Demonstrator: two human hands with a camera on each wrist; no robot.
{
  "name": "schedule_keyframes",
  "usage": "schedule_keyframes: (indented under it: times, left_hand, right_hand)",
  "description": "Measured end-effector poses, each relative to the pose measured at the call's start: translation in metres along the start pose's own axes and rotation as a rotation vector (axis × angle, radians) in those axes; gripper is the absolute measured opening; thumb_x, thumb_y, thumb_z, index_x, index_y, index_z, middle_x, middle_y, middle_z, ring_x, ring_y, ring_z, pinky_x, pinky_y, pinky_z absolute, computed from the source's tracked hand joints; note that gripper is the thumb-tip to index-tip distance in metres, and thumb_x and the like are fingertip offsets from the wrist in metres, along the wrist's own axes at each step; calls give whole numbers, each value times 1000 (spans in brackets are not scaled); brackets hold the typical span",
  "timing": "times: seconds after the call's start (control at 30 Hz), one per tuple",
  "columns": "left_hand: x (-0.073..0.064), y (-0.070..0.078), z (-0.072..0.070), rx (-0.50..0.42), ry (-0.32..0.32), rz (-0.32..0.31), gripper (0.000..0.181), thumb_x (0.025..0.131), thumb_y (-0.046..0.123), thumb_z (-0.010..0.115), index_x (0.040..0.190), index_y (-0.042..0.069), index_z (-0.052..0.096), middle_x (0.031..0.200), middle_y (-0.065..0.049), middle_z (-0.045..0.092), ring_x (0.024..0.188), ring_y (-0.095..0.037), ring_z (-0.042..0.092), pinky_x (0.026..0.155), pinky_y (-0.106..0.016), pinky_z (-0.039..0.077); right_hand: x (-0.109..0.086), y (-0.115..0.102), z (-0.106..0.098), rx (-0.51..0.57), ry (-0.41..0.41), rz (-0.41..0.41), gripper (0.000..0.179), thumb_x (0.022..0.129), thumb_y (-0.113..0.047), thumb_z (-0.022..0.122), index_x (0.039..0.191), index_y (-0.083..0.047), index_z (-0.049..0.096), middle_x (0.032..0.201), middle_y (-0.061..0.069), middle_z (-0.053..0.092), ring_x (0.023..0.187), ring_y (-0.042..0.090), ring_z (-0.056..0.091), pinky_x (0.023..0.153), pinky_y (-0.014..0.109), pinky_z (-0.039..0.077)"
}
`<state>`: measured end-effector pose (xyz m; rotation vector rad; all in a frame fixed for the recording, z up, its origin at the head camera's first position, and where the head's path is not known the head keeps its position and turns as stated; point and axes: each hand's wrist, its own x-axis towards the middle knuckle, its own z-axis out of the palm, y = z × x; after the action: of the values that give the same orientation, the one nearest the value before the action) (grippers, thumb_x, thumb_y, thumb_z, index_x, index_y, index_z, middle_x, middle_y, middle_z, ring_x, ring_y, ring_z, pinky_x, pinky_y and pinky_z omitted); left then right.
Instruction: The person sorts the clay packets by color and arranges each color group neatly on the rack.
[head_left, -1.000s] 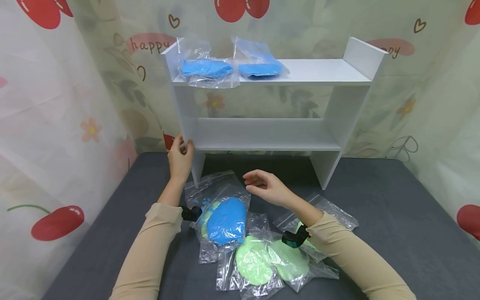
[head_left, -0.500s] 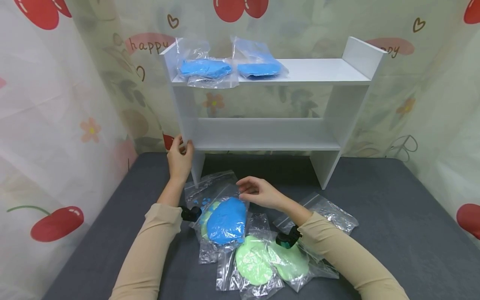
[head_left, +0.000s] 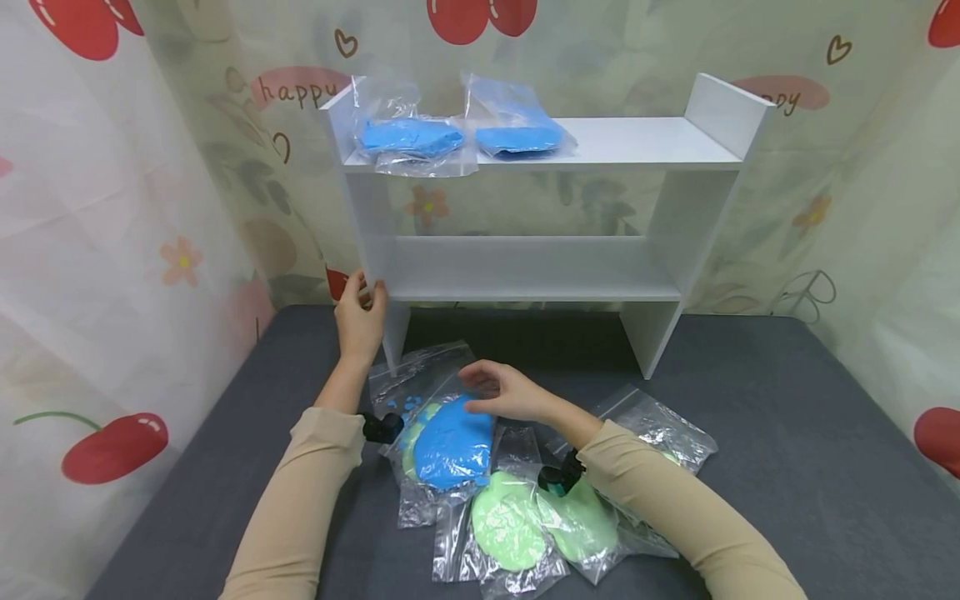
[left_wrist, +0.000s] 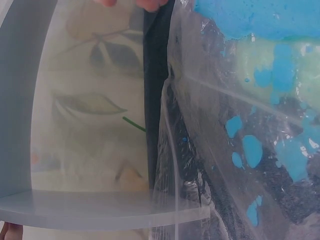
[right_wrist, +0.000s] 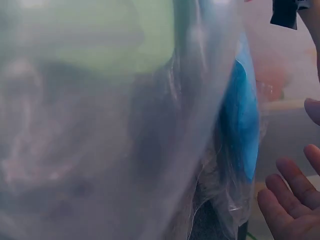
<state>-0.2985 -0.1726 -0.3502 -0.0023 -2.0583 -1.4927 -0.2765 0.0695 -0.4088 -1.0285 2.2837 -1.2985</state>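
Observation:
My left hand holds the lower left side panel of a white two-tier shelf, thumb on one side and fingers on the other. My right hand hovers with loosely bent fingers over a clear zip bag of blue slime, holding nothing. In the right wrist view, the fingers are apart beside the blue bag. The blue bag lies on another clear bag with pale green slime and blue splotches. Two bags of blue slime, a left one and a right one, sit on the top shelf.
Bags of pale green slime, one in front and one beside it, overlap on the dark table. Another clear bag lies partly under the right forearm. A thin cable hangs at the back right. Printed curtains surround the table.
My right hand has moved left and slightly down, from beside the blue slime bag to above it. The left hand stays at the shelf panel.

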Motion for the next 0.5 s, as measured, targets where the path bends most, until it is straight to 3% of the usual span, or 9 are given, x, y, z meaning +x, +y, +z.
schedule_keyframes:
  times: [0.5]
  left_hand:
    - [0, -1, 0, -1, -1, 10, 36, 95, 17, 50, 129, 6, 52, 129, -21, 54, 110, -36, 60, 88, -49, 50]
  right_hand:
    - [8, 9, 4, -69, -122, 75, 83, 78, -22, 75, 144, -4, 28, 148, 15, 35, 139, 30, 32, 113, 45, 29]
